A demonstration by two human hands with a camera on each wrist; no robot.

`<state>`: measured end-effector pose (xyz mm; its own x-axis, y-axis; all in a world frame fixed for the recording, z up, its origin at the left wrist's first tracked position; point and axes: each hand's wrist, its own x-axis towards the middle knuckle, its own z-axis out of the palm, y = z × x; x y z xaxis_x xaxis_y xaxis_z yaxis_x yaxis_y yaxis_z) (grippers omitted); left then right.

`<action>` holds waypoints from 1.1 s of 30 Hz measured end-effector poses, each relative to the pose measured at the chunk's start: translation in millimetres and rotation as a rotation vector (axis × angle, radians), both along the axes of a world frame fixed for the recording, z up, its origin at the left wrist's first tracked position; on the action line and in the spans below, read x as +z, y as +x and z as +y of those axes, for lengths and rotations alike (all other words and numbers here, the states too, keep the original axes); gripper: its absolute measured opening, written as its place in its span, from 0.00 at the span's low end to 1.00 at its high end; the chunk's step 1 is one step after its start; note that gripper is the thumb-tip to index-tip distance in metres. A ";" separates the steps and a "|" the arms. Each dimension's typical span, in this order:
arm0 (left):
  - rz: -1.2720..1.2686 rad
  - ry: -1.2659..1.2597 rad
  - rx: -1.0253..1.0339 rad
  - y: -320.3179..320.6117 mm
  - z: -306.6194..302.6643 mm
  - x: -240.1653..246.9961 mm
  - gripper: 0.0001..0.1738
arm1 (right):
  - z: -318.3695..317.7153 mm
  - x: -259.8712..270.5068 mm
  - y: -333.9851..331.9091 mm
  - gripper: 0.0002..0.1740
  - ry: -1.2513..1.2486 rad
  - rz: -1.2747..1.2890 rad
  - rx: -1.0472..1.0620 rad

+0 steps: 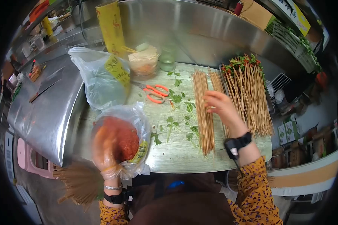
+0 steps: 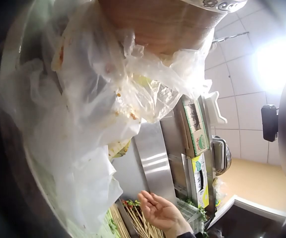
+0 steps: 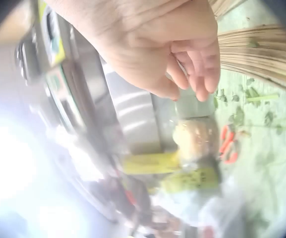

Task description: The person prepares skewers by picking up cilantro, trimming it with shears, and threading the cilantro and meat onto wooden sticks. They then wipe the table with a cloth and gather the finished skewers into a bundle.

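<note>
My left hand, in a clear plastic glove, is blurred over the red minced meat in an open plastic bag. Its fingers lie at the meat's left side; their grip is too blurred to tell. In the left wrist view, crumpled clear plastic hides the fingers. My bare right hand hovers with loosely bent fingers by a bundle of thin wooden skewers on the board. Nothing is between its fingers in the right wrist view.
Orange-handled scissors and scattered green leaves lie mid-board. A tray at right holds filled skewers. Behind stand a white plastic bag, a tub, a green glass and a yellow roll. A knife lies on the steel counter.
</note>
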<state>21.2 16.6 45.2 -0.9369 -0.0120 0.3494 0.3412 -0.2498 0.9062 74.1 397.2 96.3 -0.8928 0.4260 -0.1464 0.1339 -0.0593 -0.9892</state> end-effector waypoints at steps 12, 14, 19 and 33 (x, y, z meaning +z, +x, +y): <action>-0.013 -0.014 -0.024 -1.7 -6.5 -8.4 0.24 | 33.5 -57.6 -19.3 0.10 1.632 -0.428 0.130; -0.033 -0.031 -0.019 -0.8 -7.4 -8.4 0.23 | 54.0 -59.3 -9.4 0.09 1.661 -0.533 0.091; -0.047 -0.068 0.040 -1.7 -9.5 -13.1 0.23 | 13.3 -58.7 -21.8 0.38 1.076 -0.362 0.232; -0.049 -0.086 0.022 0.0 -7.4 -8.4 0.22 | -89.7 -89.7 9.1 0.11 1.222 0.087 0.288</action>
